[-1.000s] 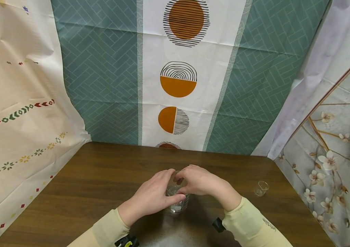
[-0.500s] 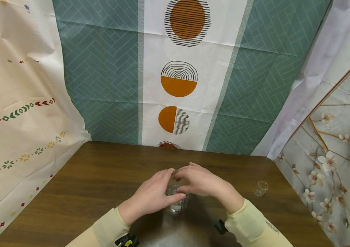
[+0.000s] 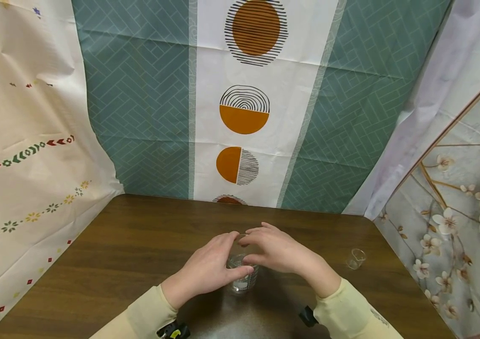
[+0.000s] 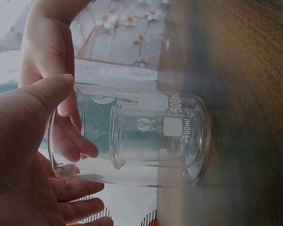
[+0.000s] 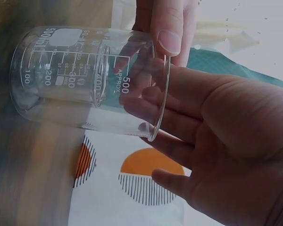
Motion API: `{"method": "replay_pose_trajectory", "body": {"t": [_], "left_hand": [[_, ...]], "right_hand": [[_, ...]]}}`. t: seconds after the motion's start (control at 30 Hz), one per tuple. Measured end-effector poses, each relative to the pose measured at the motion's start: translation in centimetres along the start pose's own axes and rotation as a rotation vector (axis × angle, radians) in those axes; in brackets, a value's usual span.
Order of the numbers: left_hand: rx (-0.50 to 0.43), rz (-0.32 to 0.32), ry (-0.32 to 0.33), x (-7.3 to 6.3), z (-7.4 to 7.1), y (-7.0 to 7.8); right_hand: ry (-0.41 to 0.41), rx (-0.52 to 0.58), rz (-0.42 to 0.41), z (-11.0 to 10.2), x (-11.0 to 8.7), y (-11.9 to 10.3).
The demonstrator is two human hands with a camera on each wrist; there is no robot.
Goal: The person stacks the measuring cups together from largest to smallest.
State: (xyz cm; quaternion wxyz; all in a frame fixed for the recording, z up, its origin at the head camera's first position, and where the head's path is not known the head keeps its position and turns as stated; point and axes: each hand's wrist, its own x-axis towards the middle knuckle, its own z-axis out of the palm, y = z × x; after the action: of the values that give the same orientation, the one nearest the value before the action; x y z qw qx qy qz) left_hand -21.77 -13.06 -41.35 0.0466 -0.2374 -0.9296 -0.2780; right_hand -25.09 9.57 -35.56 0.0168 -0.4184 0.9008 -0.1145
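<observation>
A large clear glass beaker [image 4: 101, 169] marked 500 ml stands upright on the table in front of me. Inside it sits a smaller glass beaker [image 4: 151, 146] marked 100ml, near the bottom. My left hand [image 3: 206, 270] holds the large beaker by its upper part, thumb on the near side and fingers around the far side. At the mouth is my right hand [image 3: 280, 249], fingers loosely bent and holding nothing. Some of its fingertips overlap the rim in the right wrist view; whether they touch the glass I cannot tell.
Another small glass beaker [image 3: 356, 259] stands at the right of the brown wooden table [image 3: 138, 235]. A patterned cloth [image 3: 155, 117] hangs behind the table's far edge. Light cloths hang at the left and right sides.
My right hand has shifted slightly right, and its fingers have spread and straightened a little. The left hand and the large beaker have stayed in place.
</observation>
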Motion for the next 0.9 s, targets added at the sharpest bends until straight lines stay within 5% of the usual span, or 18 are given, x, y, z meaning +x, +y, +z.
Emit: {"method": "replay_pose_trajectory", "body": {"t": [0.9], "left_hand": [[0.007, -0.006, 0.007, 0.0, 0.1, -0.2]], "right_hand": [[0.135, 0.018, -0.02, 0.0, -2.0, -0.1]]}}
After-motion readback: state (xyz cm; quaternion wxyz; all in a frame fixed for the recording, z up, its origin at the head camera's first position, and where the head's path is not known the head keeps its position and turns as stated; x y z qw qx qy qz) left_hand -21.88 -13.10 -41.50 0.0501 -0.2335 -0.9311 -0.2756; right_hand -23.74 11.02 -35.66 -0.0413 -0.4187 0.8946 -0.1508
